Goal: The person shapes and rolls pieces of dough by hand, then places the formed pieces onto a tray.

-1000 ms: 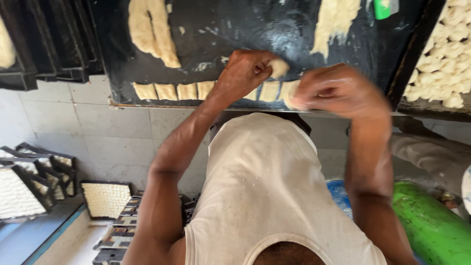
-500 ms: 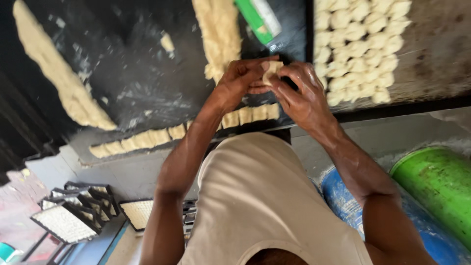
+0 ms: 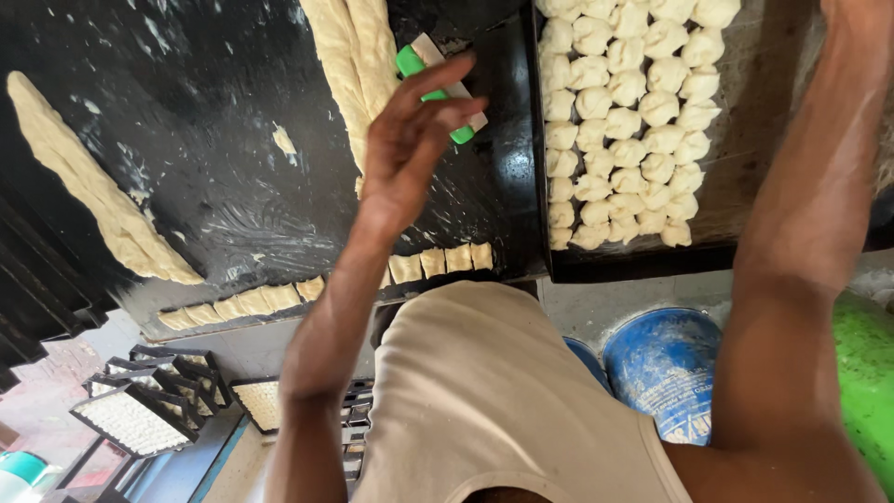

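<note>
A: What fills the view?
B: A black worktable [image 3: 214, 140], with a dark tray [image 3: 764, 177] of small shaped dough pieces [image 3: 624, 121] at its right.

A: And the dough?
B: Long ropes [image 3: 349, 56], plus cut pieces [image 3: 438, 263] along the near edge.

A: The hands?
B: The left hand [image 3: 410, 149] hovers empty, fingers spread, over a green-handled scraper [image 3: 438, 84]. The right hand [image 3: 861, 14] is mostly out of view; its grip I cannot tell.
</note>
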